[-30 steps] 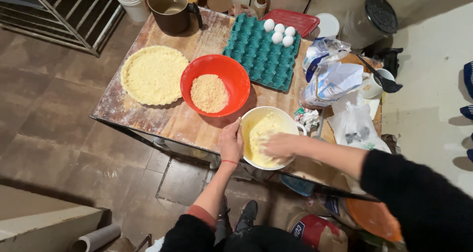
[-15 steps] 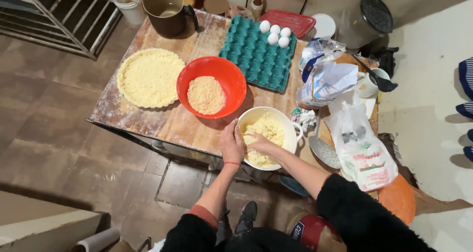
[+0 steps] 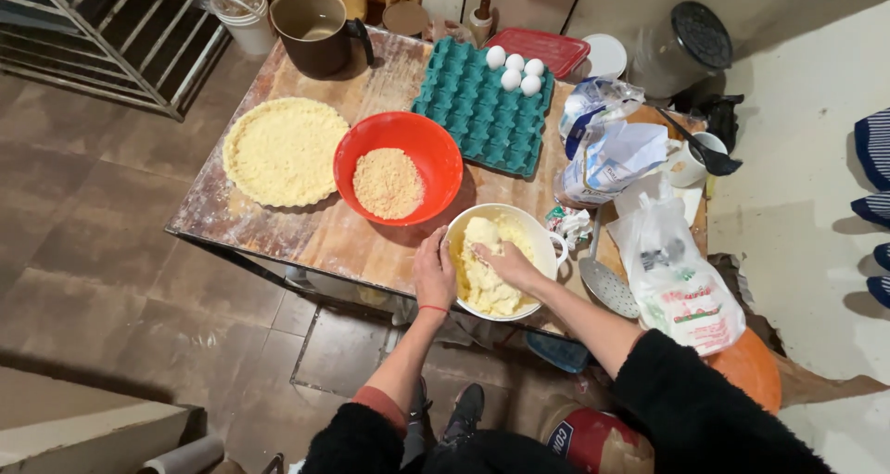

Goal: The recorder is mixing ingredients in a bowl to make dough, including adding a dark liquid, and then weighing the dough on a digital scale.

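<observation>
The dough (image 3: 487, 272) lies in the white bowl (image 3: 549, 249) at the table's (image 3: 306, 233) near edge, its long axis running away from the person. The right hand (image 3: 507, 263) presses into it, fingers curled around dough; the left hand (image 3: 433, 270), palm flat and open, steadies the bowl's left rim.

single head-worn view, steeply downward from standing height over a wooden table (image 3: 306, 237)

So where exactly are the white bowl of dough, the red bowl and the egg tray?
white bowl (image 3: 547, 242), head view, on its bare right rim.
red bowl (image 3: 426, 145), head view, on its inner wall above the crumbs.
egg tray (image 3: 473, 108), head view, on its empty teal cups.
</observation>
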